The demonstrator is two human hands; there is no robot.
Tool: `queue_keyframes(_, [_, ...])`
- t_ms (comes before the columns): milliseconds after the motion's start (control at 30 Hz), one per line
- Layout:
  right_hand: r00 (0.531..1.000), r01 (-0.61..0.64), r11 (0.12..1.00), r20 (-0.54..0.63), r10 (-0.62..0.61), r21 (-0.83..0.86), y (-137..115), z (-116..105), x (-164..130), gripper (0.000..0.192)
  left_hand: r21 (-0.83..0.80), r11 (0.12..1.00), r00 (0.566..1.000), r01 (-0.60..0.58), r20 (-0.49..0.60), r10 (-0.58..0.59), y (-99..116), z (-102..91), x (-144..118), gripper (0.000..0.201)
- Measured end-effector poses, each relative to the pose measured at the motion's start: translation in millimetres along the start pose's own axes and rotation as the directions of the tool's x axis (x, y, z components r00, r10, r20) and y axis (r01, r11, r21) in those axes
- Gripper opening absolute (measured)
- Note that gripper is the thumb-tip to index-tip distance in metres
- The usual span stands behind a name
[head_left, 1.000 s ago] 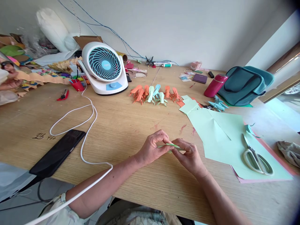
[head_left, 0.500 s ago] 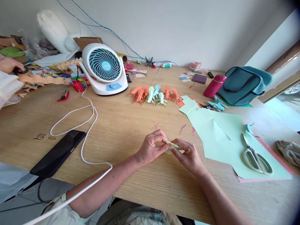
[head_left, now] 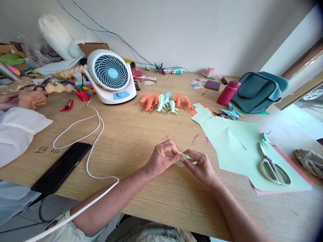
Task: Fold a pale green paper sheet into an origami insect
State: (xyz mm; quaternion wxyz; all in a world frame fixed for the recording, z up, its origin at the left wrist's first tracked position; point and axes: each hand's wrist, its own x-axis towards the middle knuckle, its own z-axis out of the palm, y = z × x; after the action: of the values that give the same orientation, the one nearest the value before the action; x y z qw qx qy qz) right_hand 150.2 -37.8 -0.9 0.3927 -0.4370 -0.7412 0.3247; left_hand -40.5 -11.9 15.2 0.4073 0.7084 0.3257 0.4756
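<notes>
Between my two hands is a small piece of folded light-green paper [head_left: 179, 163], held above the front part of the table. My left hand [head_left: 163, 157] pinches its left side between thumb and fingers. On the right side, my right hand [head_left: 200, 165] grips it with the thumb below and bent fingers above. My fingertips nearly meet and cover much of the paper, so its exact folds are hidden. Beyond my hands stands a row of folded paper figures in orange [head_left: 148, 101], pale green [head_left: 160, 102] and light blue [head_left: 167, 98].
Green paper sheets [head_left: 232, 148] lie at right with scissors [head_left: 274, 169] on them. A pink bottle [head_left: 229, 92] and teal bag [head_left: 259, 92] stand behind. At left are a fan [head_left: 111, 75], a phone [head_left: 62, 167], a white cable [head_left: 88, 161] and another person's hands [head_left: 31, 98].
My hands stay nearly in place, and slightly more of the green paper shows below my fingers. At left, the other person's hands and white sleeve have come further into view.
</notes>
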Motion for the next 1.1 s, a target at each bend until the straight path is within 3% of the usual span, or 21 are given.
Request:
queue_keyframes(333, [0.999, -0.035, 0.999, 0.009, 0.035, 0.019, -4.5, -1.4, 0.9, 0.030, -0.034, 0.999, 0.999, 0.025, 0.043, -0.024, 1.7, -3.0, 1.5, 0.029])
queue_keyframes(500, [0.999, -0.033, 0.999, -0.020, 0.033, 0.001, -4.0, -0.6, 0.5, 0.030, -0.041, 0.999, 0.995, 0.007, 0.095, -0.003, 0.4, 0.6, 2.0, 0.020])
queue_keyframes(667, [0.998, -0.059, 0.998, -0.009, 0.058, -0.027, -4.4, 2.0, 0.3, 0.034, 0.015, 1.000, 0.997, 0.021, 0.079, -0.023, -0.8, 4.1, 1.4, 0.017])
queue_keyframes(1100, [0.997, 0.068, 0.984, -0.022, -0.072, -0.162, -6.3, 3.6, 0.9, 0.031, 0.105, 0.994, 0.996, 0.003, 0.086, -0.013, -3.8, 7.0, -2.3, 0.021])
